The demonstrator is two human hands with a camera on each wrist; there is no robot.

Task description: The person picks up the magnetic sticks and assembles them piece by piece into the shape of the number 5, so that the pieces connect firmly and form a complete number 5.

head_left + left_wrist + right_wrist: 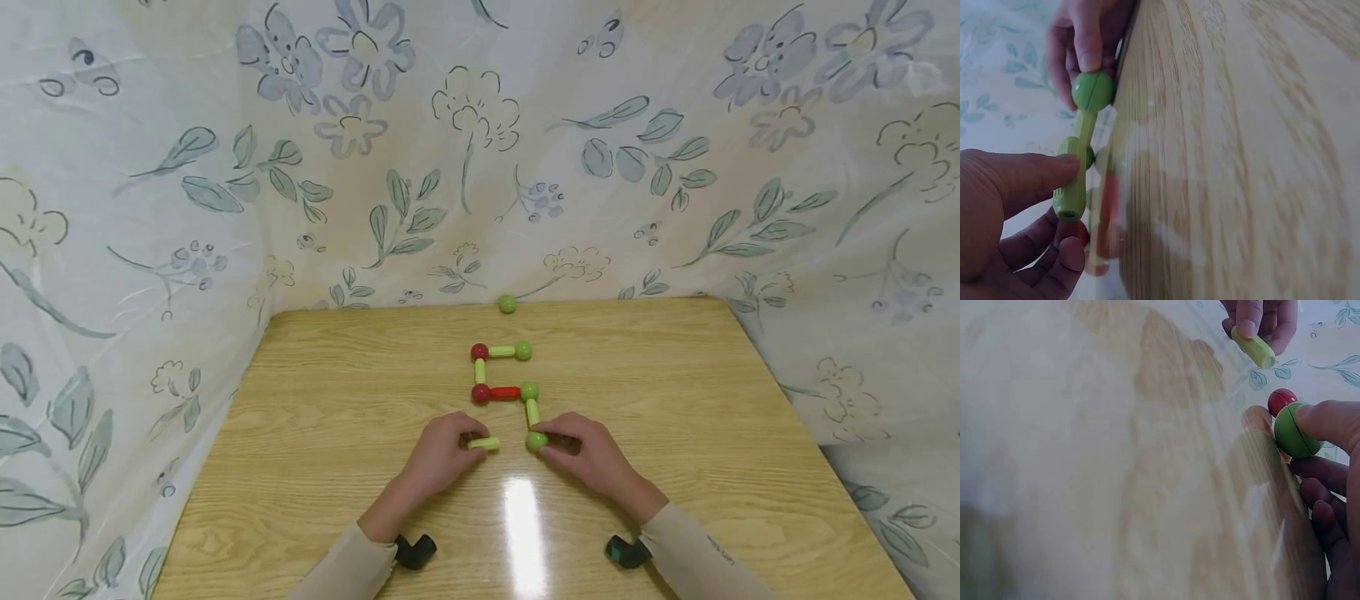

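My left hand [442,450] pinches a yellow-green rod [484,444] between thumb and fingers, just above the table. To its right, my right hand [588,450] holds a green ball [536,442] between thumb and fingers. That ball sits at the near end of a chain: a yellow-green rod [532,414] runs up to another green ball [529,391], then a red rod [506,392] leads to a dark red ball [481,393]. Farther on come a yellow-green rod, a second dark red ball [479,352], one more rod and a green ball [523,350]. A gap separates the held rod from the held ball.
A loose green ball [507,304] lies at the far edge of the wooden table [337,375]. Behind the table hangs a flower-patterned cloth [465,192]. Black wrist devices [416,552] show by both sleeves. A bright reflection crosses the near tabletop.
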